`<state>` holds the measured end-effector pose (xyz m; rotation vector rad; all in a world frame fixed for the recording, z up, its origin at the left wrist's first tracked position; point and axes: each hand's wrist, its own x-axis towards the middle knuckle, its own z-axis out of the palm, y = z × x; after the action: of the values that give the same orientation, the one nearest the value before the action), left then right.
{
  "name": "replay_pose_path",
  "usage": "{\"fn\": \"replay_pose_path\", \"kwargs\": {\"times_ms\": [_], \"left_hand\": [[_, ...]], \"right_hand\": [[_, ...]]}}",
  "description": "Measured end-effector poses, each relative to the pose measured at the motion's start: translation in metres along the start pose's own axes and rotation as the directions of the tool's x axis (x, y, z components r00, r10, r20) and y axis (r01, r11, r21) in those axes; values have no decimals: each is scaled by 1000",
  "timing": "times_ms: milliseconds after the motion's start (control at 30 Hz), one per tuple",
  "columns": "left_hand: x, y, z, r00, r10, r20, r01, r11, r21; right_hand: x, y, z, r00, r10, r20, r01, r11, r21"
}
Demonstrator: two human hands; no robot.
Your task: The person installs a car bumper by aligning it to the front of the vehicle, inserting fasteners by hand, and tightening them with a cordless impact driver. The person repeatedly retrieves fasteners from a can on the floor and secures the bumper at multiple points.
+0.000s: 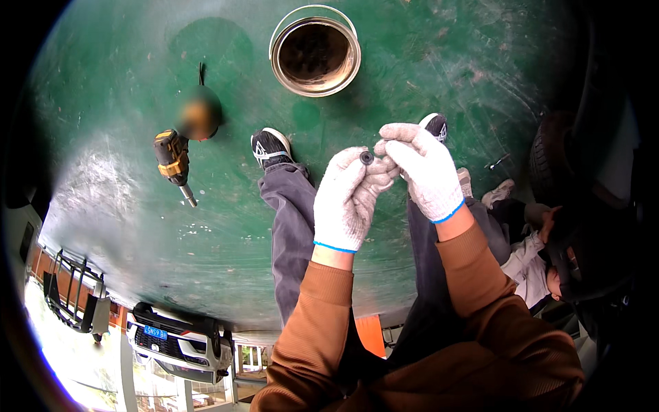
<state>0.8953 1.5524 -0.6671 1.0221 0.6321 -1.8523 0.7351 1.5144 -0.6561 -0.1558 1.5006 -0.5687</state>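
Both my hands are raised in front of me in white knit gloves with blue cuffs. My left hand [347, 199] pinches a small black ring-shaped part [367, 158] with a hole in its middle, between thumb and fingers. Close beside it, my right hand [427, 170] has its thumb and fingers drawn together. Its fingertips meet the left hand's fingers near the part. Whatever the right fingers hold, if anything, is too small or hidden to make out.
A yellow-and-black impact wrench [173, 161] with a socket lies on the green floor, beside a blurred dark object [201, 113]. Ahead stands an open metal pail [281, 69]. At right are a shiny metal tool [499, 162], a tyre [549, 151] and another person [525, 264]. A vehicle [180, 343] stands at lower left.
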Motion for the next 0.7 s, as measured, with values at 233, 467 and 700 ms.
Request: {"fn": "replay_pose_path", "kwargs": {"times_ms": [233, 467, 700], "left_hand": [[-2, -3, -5, 998, 3, -62, 0, 999, 52], [-2, -1, -5, 996, 6, -90, 0, 998, 70], [-3, 2, -8, 996, 13, -86, -7, 997, 72]], "right_hand": [[-1, 6, 5, 998, 26, -52, -25, 999, 27], [3, 2, 7, 997, 35, -68, -38, 998, -47], [6, 4, 10, 998, 33, -58, -35, 999, -20]]}}
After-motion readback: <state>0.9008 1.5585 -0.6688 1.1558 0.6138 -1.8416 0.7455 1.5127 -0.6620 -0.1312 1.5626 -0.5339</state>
